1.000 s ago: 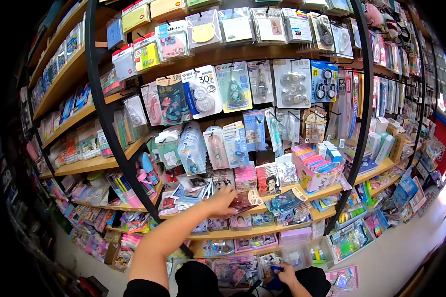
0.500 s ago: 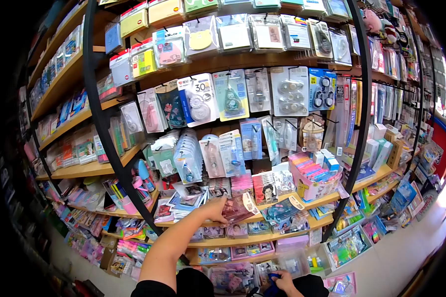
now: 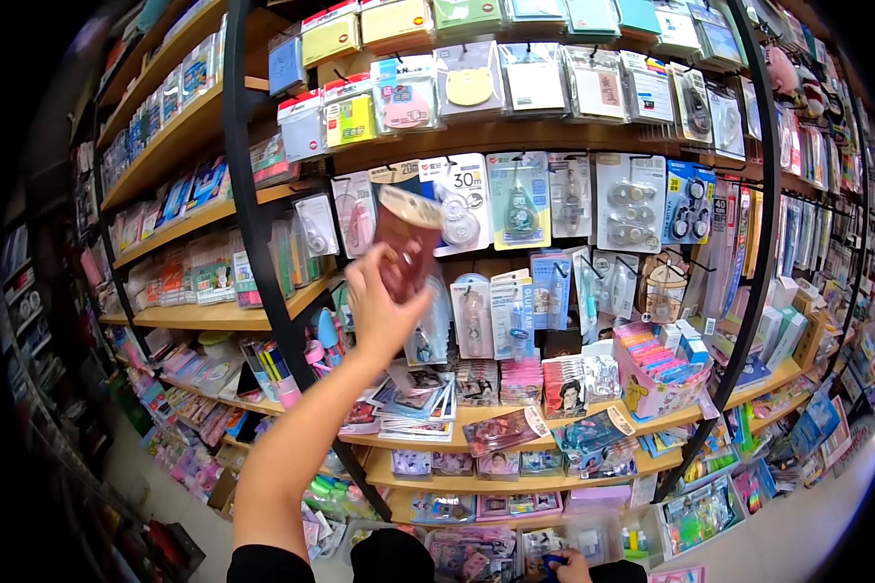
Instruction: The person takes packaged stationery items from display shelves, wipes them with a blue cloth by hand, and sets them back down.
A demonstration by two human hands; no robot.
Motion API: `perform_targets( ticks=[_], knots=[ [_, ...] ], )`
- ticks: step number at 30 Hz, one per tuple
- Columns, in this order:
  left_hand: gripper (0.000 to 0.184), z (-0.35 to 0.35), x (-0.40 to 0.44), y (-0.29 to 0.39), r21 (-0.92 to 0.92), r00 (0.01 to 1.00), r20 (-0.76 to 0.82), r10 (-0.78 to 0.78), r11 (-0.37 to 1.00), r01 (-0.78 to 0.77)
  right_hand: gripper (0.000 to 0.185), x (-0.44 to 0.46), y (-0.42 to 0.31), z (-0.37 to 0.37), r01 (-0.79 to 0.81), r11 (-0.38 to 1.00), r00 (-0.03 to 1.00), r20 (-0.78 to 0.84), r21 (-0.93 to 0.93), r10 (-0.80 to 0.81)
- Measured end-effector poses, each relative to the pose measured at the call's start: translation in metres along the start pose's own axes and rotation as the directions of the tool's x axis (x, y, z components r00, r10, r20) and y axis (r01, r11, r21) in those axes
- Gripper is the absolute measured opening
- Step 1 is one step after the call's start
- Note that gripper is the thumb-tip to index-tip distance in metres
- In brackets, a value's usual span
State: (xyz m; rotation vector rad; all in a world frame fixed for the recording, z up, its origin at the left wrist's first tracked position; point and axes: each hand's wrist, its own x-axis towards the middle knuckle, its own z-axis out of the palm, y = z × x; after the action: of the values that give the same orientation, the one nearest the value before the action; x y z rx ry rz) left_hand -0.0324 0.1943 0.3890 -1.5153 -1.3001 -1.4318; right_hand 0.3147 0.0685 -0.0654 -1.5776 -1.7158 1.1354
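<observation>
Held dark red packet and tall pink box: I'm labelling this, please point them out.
Held dark red packet (image 3: 414, 235), head view: middle of its visible side.
Tall pink box (image 3: 667, 395), head view: its front wall.

One head-worn camera looks forward and down over both hands, the left hand (image 3: 384, 296) left of centre and the right hand (image 3: 569, 566) at the near edge. It faces the shelves (image 3: 209, 318) from nearby. The wide, rounded view slants the posts (image 3: 251, 214) and includes floor (image 3: 787, 517) at near right.
</observation>
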Motion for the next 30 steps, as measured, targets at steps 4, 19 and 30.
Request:
perform_targets(
  ticks=[4,19,30],
  knots=[
    [0.082,0.008,0.046,-0.026,0.245,0.98,-0.023,-0.2,0.949,0.199,0.03,-0.002,-0.004,-0.004,0.003,1.0,1.0,0.001,0.017,-0.003],
    [0.083,0.017,0.066,-0.013,0.387,0.918,0.038,-0.396,0.852,0.352,0.048,-0.016,-0.027,-0.016,0.012,0.995,1.0,0.002,0.096,-0.012],
    [0.078,0.049,0.039,-0.006,0.338,0.997,-0.071,-0.017,0.94,0.04,0.02,-0.004,0.008,-0.004,0.042,0.98,0.998,-0.044,0.195,-0.034]
  ],
)
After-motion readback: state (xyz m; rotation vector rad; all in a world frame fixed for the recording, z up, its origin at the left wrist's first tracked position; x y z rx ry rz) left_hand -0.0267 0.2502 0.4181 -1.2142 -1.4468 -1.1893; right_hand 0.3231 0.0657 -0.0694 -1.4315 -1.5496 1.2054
